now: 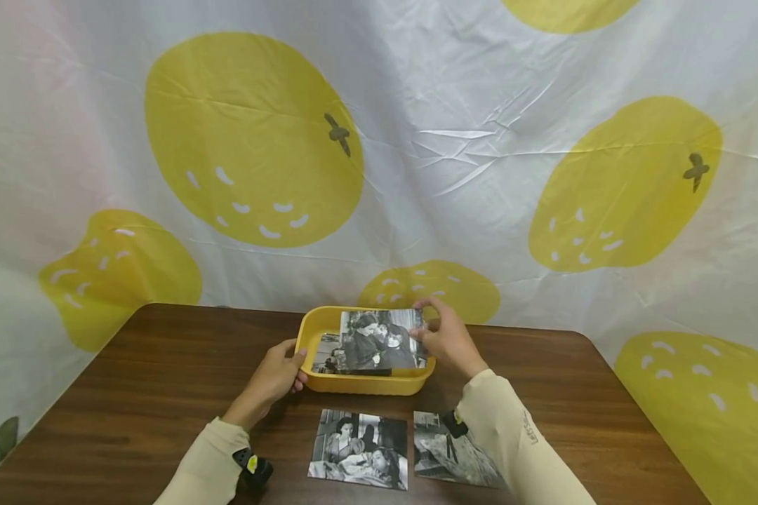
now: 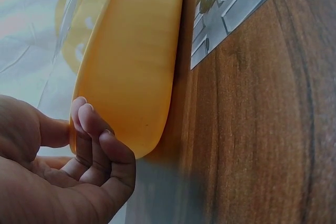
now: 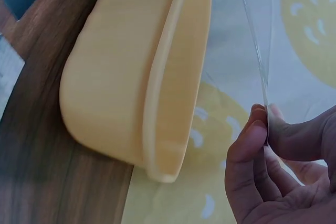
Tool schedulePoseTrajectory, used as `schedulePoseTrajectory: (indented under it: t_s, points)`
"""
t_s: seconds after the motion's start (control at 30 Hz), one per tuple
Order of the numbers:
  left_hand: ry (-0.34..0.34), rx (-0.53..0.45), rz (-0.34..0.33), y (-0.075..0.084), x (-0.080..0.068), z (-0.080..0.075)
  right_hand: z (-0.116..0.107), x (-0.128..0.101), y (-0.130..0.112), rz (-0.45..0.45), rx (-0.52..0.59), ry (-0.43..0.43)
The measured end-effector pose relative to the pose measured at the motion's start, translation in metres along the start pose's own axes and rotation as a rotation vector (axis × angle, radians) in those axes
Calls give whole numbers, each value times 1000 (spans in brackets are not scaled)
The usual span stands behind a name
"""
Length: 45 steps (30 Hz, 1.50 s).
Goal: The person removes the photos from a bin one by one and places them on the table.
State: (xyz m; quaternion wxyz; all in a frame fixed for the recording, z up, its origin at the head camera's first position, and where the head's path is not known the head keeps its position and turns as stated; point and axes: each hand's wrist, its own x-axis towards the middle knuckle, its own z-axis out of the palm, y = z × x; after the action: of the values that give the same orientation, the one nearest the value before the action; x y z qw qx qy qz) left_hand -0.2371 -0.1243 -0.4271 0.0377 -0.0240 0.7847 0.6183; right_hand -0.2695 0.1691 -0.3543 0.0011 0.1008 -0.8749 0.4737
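Observation:
A yellow plastic tub (image 1: 366,385) stands on the table, its left end held by my left hand (image 1: 273,379). In the left wrist view, the thumb and curled fingers (image 2: 119,153) of that hand close over the tub's rim. My right hand (image 1: 450,342) pinches a black-and-white photo (image 1: 375,341) by its right edge, above the tub. Seen edge-on in the right wrist view, the held photo (image 3: 257,51) is a thin sheet between thumb and fingertips. Inside the tub, partly hidden beneath it, lies another black-and-white picture (image 1: 326,351).
Two more black-and-white photos lie in front of the tub: one showing people (image 1: 358,449), and one (image 1: 445,456) partly covered by the right sleeve. The brown wooden table (image 1: 133,393) ends at a white curtain (image 1: 417,175) printed with yellow fruit.

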Motion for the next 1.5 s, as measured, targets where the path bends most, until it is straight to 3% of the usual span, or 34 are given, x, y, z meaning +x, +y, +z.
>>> schedulePoseTrajectory:
  t_s: [0.37, 0.7, 1.1, 1.5]
  points:
    - [1, 14, -9, 1, -2, 2, -45, -28, 26, -37, 31, 6]
    - [0, 30, -18, 4, 0, 0, -93, -60, 54, 12, 7, 17]
    - [-4, 38, -29, 2, 1, 0, -132, -102, 94, 68, -4, 14]
    - [-5, 38, -31, 1, 1, 0, -165, -138, 131, 161, -95, -63]
